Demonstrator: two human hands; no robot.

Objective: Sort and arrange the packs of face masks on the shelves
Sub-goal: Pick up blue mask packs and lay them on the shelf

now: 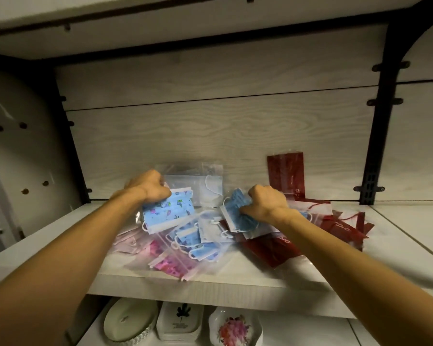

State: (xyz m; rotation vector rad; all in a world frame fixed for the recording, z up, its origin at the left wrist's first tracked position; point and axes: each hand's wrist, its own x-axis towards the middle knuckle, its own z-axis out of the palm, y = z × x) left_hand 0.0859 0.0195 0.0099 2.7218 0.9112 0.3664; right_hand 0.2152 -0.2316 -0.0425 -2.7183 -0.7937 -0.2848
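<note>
Your left hand (151, 187) grips a clear pack of blue printed masks (169, 212) at frame centre; your right hand (266, 202) clutches a crumpled blue pack (238, 208). Both sit atop the jumbled pile of blue, pink and dark red packs (280, 248) on the pale shelf (235, 278).

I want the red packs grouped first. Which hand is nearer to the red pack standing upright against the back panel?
Right. The right hand, gripping a blue mask pack, is just below-left of the upright red pack. The left hand is far off at the pile's left side.
</note>
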